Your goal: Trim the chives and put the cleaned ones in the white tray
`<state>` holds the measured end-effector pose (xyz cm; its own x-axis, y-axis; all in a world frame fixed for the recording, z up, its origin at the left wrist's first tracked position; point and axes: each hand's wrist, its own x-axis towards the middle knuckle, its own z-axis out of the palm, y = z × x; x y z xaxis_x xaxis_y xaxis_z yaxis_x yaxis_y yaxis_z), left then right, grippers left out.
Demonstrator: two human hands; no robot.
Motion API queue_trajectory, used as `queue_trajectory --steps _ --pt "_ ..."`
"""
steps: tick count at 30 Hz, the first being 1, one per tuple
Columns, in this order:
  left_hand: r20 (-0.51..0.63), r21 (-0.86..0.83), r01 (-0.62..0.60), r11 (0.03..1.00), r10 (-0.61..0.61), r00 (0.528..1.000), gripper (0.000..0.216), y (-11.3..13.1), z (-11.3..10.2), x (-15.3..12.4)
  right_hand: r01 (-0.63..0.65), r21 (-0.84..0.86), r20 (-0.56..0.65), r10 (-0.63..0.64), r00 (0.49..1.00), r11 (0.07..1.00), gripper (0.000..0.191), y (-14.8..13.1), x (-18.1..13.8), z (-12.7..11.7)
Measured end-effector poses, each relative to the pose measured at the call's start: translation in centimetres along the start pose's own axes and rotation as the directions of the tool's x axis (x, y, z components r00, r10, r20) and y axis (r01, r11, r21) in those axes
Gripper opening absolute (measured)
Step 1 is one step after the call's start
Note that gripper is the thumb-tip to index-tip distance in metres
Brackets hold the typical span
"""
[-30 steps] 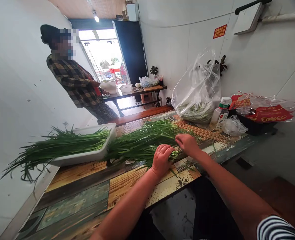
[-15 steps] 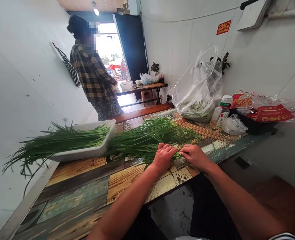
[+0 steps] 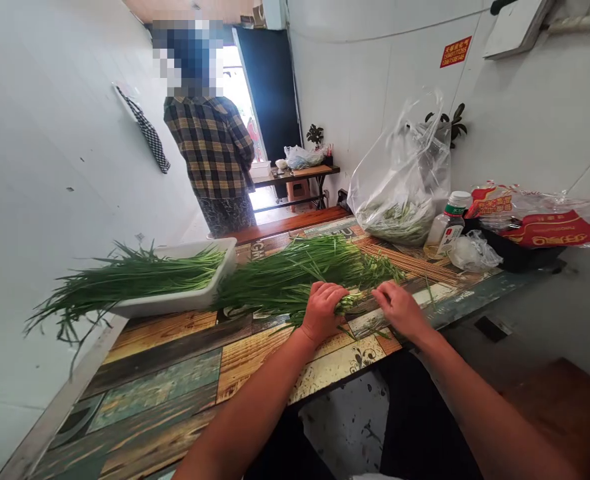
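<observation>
My left hand (image 3: pixel 322 313) is closed around a small bunch of garlic chives (image 3: pixel 347 304), near their pale lower ends. These stems belong to a long green pile of chives (image 3: pixel 285 283) lying on the patchwork wood-pattern table (image 3: pixel 175 353). My right hand (image 3: pixel 399 310) hovers just to the right of the bunch, with its fingers curled toward the stem ends. It holds nothing that I can see. To the left, a white rectangular tray (image 3: pixel 175 303) holds more chives (image 3: pixel 139 277), whose tips hang over its edge.
A clear plastic bag of greens (image 3: pixel 402 180), a bottle (image 3: pixel 447 223) and a black tray with packaging (image 3: pixel 519 257) stand at the table's far right. A person in a plaid shirt (image 3: pixel 212 150) stands beyond the table, facing away, near a small table and the doorway.
My right hand has moved slightly right, away from the bunch, and its fingers no longer meet the stems. My left hand stays on the bunch. The person has turned further away.
</observation>
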<state>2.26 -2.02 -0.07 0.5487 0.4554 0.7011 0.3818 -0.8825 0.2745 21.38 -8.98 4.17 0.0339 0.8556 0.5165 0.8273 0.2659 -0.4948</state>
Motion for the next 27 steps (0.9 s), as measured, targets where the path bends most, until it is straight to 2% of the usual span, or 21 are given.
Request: queue_trajectory --steps 2,5,7,9,11,13,15,17,19,22,24,26,27 --pt "-0.049 -0.015 -0.035 0.999 0.034 0.998 0.028 0.3 0.0 0.2 0.182 -0.018 -0.015 -0.183 0.983 0.983 0.04 -0.6 1.9 1.7" --pt "-0.233 -0.025 -0.057 0.998 0.05 0.971 0.024 0.9 -0.7 1.0 0.355 -0.087 0.014 -0.355 0.935 0.931 0.043 -1.5 6.0 5.1" --pt "-0.372 -0.036 -0.036 0.999 0.02 0.928 0.021 1.3 -1.5 1.7 0.407 -0.161 0.093 -0.397 0.913 0.899 0.042 -1.9 8.3 7.9" --pt "-0.491 -0.084 0.022 0.996 -0.061 0.869 0.016 1.5 -2.7 2.5 0.407 -0.234 0.16 -0.378 0.912 0.883 0.043 -1.9 9.5 10.9" --pt "-0.585 -0.19 0.125 0.974 -0.214 0.782 0.012 1.4 -4.3 3.4 0.377 -0.286 0.172 -0.34 0.924 0.881 0.044 -1.4 9.6 13.4" --pt "-0.645 -0.334 0.233 0.913 -0.402 0.65 0.013 0.9 -6.6 4.5 0.348 -0.321 0.133 -0.322 0.937 0.881 0.045 -0.8 9.3 15.3" --pt "-0.659 -0.489 0.285 0.825 -0.563 0.499 0.018 -0.3 -9.5 5.9 0.339 -0.332 0.094 -0.326 0.94 0.88 0.045 -0.1 8.9 16.3" --pt "-0.615 -0.664 0.241 0.708 -0.7 0.363 0.022 -2.1 -12.9 7.3 0.345 -0.322 0.081 -0.337 0.938 0.882 0.046 0.4 8.8 16.7" --pt "-0.527 -0.802 0.147 0.579 -0.801 0.283 0.021 -4.2 -16.4 8.4 0.352 -0.298 0.077 -0.345 0.936 0.888 0.046 0.8 9.0 16.8" --pt "-0.448 -0.884 0.037 0.467 -0.866 0.222 0.012 -7.1 -21.2 9.2 0.369 -0.25 0.077 -0.361 0.929 0.895 0.047 1.1 9.3 16.9" --pt "-0.433 -0.894 0.033 0.448 -0.879 0.197 0.01 -8.4 -23.8 9.2 0.374 -0.233 0.073 -0.368 0.927 0.897 0.047 1.2 9.4 17.1" --pt "-0.473 -0.858 0.104 0.503 -0.853 0.223 0.01 -9.4 -26.2 9.0 0.372 -0.236 0.057 -0.369 0.928 0.898 0.047 1.1 9.4 17.2" --pt "-0.515 -0.811 0.158 0.563 -0.816 0.263 0.011 -9.7 -27.6 8.9 0.371 -0.24 0.048 -0.37 0.928 0.897 0.047 1.1 9.4 17.2"
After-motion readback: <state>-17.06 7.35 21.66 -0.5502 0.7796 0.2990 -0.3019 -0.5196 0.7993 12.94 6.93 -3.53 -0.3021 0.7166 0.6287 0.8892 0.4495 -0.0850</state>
